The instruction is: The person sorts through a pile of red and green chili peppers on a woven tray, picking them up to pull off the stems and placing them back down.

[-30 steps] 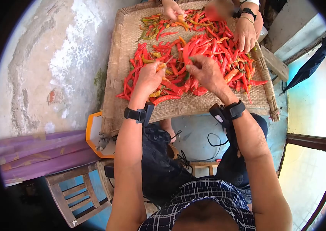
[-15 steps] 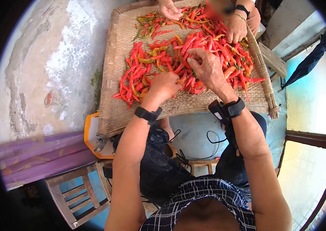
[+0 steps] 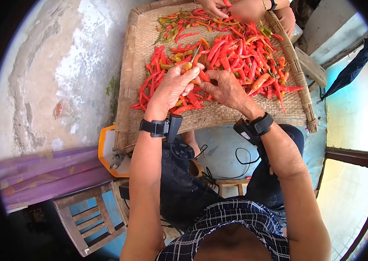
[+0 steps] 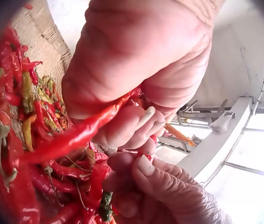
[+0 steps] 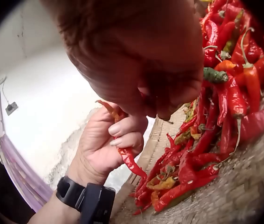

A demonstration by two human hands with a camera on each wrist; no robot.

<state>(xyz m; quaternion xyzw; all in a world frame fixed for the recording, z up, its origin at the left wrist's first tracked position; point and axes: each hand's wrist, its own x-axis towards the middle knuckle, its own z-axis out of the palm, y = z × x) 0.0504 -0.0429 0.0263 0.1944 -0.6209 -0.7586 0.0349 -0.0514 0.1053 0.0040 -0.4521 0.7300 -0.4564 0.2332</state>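
Note:
My left hand grips several chili peppers over the near part of the pile. One of them is a long red chili pepper, and a yellowish-orange chili pepper shows by the thumb. Close beside it, my right hand pinches a red chili pepper between thumb and fingers. Both hands' fingertips meet in the left wrist view, where the right thumb is seen from below. From the right wrist, the right hand looks dark and covers much of its own fingertips.
A large pile of red chili peppers lies on a woven tray with a raised rim. At the far side is another person's hand. A wall stands left, a wooden chair lower left, a window right.
My left hand dipped right into the pile and came back up holding chili peppers. My right hand moved down toward it and pinches a red one. The other person's hands drew together at the back.

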